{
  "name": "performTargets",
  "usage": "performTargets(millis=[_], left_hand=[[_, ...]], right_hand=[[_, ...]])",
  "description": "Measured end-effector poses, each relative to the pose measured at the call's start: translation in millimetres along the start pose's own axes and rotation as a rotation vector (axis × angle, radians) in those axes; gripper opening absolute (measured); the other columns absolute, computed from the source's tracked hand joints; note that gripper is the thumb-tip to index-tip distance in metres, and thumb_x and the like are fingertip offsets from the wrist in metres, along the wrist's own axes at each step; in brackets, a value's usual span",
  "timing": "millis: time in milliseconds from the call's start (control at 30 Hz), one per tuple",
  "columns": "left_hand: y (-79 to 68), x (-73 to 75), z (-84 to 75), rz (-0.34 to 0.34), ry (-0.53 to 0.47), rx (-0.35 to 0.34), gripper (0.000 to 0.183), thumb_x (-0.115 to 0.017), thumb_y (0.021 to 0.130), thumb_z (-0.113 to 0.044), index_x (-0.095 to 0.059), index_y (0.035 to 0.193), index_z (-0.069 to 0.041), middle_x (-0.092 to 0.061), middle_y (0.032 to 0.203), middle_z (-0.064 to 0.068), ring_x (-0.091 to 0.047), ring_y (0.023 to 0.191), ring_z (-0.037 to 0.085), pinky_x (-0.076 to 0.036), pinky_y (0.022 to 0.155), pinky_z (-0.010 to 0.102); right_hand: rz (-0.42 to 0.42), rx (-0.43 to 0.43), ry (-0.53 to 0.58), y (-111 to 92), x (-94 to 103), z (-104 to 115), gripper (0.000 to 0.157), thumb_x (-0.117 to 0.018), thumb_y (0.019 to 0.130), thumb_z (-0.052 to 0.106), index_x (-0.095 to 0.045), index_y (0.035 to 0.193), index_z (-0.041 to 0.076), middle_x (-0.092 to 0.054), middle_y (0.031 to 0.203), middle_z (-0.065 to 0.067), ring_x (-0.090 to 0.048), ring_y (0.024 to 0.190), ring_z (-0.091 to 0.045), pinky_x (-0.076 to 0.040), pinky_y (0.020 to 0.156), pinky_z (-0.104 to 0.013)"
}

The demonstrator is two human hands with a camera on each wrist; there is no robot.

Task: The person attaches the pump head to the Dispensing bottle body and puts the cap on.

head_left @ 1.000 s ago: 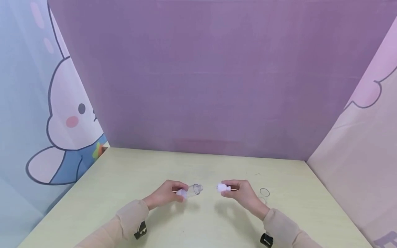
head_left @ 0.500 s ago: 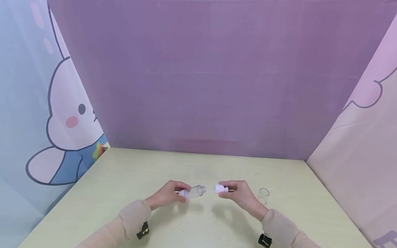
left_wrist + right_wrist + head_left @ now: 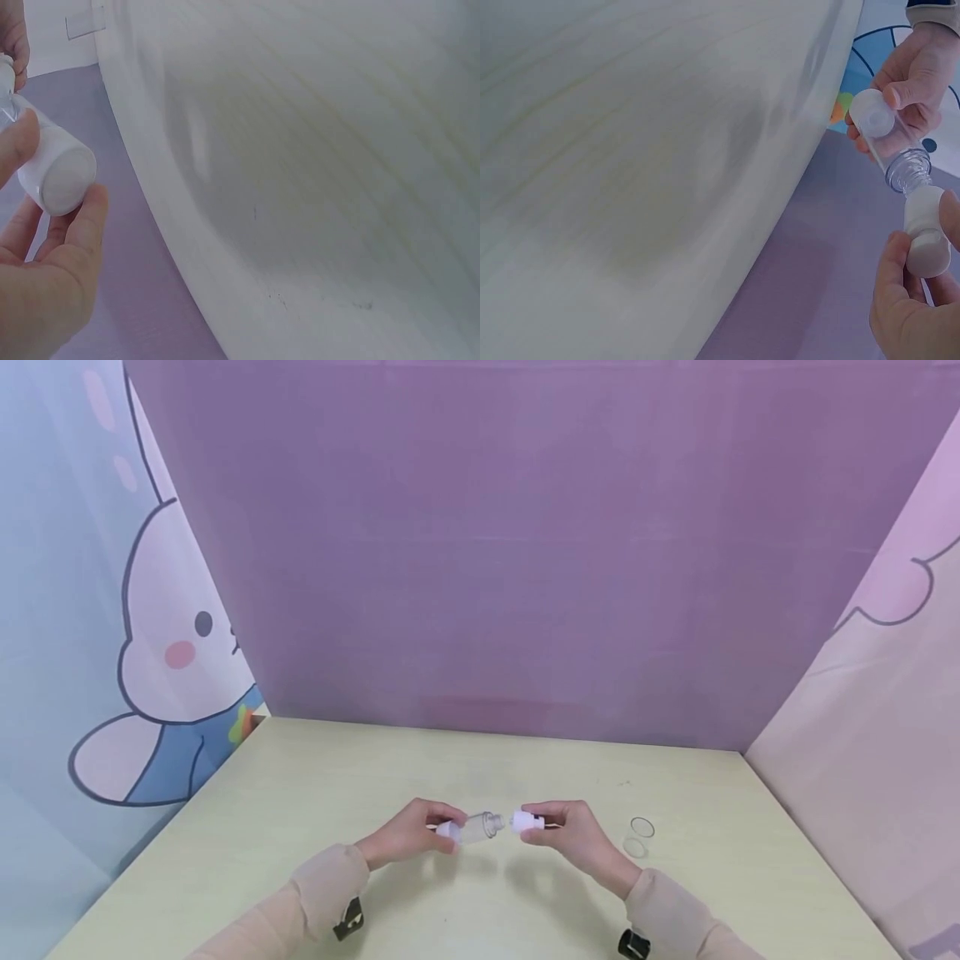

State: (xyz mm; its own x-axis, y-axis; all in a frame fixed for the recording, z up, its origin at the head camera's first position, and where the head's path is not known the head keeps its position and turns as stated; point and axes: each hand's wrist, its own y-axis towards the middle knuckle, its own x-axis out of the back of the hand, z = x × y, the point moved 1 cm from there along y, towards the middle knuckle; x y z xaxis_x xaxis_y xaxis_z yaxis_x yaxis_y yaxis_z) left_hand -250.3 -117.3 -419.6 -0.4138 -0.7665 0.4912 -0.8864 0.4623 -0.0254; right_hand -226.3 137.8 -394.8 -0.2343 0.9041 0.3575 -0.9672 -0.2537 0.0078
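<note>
My left hand [image 3: 408,835] holds a small clear bottle [image 3: 477,828] by its white base [image 3: 67,178], gripped between thumb and fingers. The bottle lies almost level above the table, its threaded neck [image 3: 913,172] pointing right. My right hand [image 3: 576,837] pinches a white pump top [image 3: 528,822] between thumb and fingertips. In the head view a narrow gap shows between the pump top and the bottle's mouth. From the right wrist, the white top [image 3: 925,214] sits right at the end of the neck, in line with it.
A clear piece with round rims [image 3: 636,847] lies on the table [image 3: 360,768], right of my right hand. A purple panel [image 3: 495,560] stands along the table's back edge. Printed cloths [image 3: 172,610] hang at both sides.
My left hand has carried the bottle slightly right, and my right hand has brought the pump top left. The gap between the two has narrowed to a small one.
</note>
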Motion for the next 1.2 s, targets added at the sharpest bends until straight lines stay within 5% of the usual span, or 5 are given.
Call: performTargets(millis=[1200], left_hand=[[5.2, -7.3, -7.1, 0.03, 0.008, -0.001, 0.037, -0.072, 0.075, -0.009, -0.065, 0.111, -0.006, -0.063, 0.114, 0.009, -0.056, 0.103, 0.022, -0.046, 0.086, 0.037]], right_hand=[[0.073, 0.062, 0.003, -1.1, -5.0, 1.8, 0.039, -0.073, 0.074, 0.006, -0.062, 0.109, -0.007, -0.064, 0.103, -0.021, -0.063, 0.089, -0.022, -0.053, 0.073, -0.027]])
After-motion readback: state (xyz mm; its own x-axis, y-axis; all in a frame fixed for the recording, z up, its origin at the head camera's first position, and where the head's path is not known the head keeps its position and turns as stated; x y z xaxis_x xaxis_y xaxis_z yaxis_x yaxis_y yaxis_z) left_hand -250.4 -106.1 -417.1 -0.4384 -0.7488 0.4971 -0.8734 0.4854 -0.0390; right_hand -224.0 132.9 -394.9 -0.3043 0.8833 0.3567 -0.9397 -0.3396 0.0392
